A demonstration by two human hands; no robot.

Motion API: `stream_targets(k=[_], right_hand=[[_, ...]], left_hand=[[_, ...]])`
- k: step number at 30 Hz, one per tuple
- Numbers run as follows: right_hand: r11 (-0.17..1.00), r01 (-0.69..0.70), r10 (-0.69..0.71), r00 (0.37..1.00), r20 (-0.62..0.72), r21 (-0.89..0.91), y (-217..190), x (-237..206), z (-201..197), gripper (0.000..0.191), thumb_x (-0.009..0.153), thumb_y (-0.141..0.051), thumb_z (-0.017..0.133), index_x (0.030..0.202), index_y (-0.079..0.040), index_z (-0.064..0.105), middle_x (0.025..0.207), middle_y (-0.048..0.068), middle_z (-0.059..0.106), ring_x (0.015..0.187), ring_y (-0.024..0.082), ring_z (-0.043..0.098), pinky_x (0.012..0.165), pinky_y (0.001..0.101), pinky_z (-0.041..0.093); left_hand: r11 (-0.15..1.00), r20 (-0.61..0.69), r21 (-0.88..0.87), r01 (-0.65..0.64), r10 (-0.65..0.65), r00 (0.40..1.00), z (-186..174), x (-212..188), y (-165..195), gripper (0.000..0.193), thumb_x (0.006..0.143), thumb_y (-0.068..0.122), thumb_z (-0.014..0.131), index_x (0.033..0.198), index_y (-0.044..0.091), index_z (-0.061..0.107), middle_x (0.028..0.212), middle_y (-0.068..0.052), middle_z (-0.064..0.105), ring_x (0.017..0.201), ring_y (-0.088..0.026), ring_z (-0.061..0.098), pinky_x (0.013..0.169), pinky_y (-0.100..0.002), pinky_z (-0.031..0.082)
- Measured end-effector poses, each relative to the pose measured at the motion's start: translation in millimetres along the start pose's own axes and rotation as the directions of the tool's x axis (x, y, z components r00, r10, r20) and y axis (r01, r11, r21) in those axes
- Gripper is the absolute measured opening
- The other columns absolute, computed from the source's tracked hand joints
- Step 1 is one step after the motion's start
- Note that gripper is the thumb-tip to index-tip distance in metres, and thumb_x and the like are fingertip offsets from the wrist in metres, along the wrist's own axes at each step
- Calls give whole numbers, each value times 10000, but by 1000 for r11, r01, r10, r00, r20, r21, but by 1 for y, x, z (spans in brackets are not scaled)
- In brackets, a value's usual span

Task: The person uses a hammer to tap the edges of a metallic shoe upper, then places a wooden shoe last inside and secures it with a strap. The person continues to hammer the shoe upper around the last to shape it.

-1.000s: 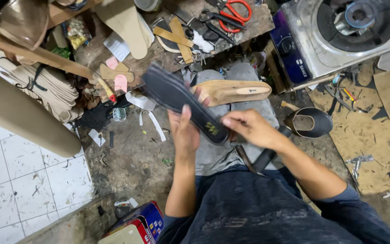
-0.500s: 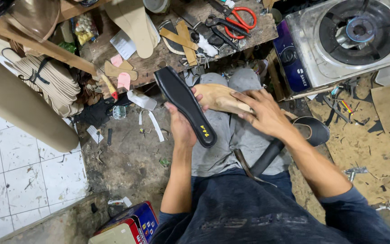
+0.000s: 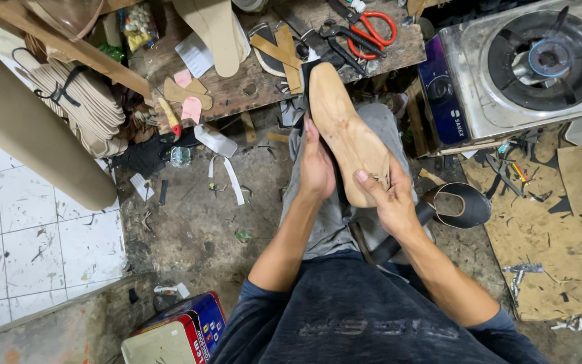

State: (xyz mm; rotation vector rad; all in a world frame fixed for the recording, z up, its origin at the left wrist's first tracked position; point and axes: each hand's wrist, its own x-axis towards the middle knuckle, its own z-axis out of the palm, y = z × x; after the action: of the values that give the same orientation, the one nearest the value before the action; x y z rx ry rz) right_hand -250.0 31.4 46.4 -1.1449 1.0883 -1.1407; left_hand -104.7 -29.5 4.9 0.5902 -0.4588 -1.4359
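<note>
Wooden last [image 3: 348, 131] swung lengthwise, toe away; left hand [image 3: 318, 168], right hand [image 3: 392, 199] grips clasp it.

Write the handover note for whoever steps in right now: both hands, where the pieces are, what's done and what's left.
Left hand: grips the left edge of the wooden shoe last, with the black sole held against its far side.
Right hand: fingers on the heel end of the last, steadying it.
Position: last rests bottom-up on the lap over the grey trousers, toe pointing at the workbench.
Nearby: red-handled scissors on the bench, gas stove to the right.
Done: sole and last brought together.
Left: whether they are bonded cannot be told; check alignment.
</note>
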Motion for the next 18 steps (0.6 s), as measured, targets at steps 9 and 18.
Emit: stream_targets(k=[9, 18], right_hand=[[975, 147, -134, 987, 85, -168, -13, 4, 1, 659, 1000, -229, 681, 1540, 26, 403, 1504, 155, 543, 1414, 215, 495, 1193, 356, 359], [967, 15, -81, 965, 250, 255, -7, 14, -7, 740, 980, -30, 693, 1608, 27, 305, 1334, 200, 631, 1218, 258, 664, 1108, 392, 512]], left_hand=[[970, -8, 243, 2, 0, 1000, 13, 7, 1, 668, 1017, 468, 561, 1521, 104, 316, 1301, -154, 585, 1120, -296, 627, 959, -453, 550], [874, 300, -365, 320, -215, 929, 5, 73, 32, 865, 968, 726, 530, 1365, -43, 530, 1165, -163, 661, 975, -272, 666, 882, -387, 586]])
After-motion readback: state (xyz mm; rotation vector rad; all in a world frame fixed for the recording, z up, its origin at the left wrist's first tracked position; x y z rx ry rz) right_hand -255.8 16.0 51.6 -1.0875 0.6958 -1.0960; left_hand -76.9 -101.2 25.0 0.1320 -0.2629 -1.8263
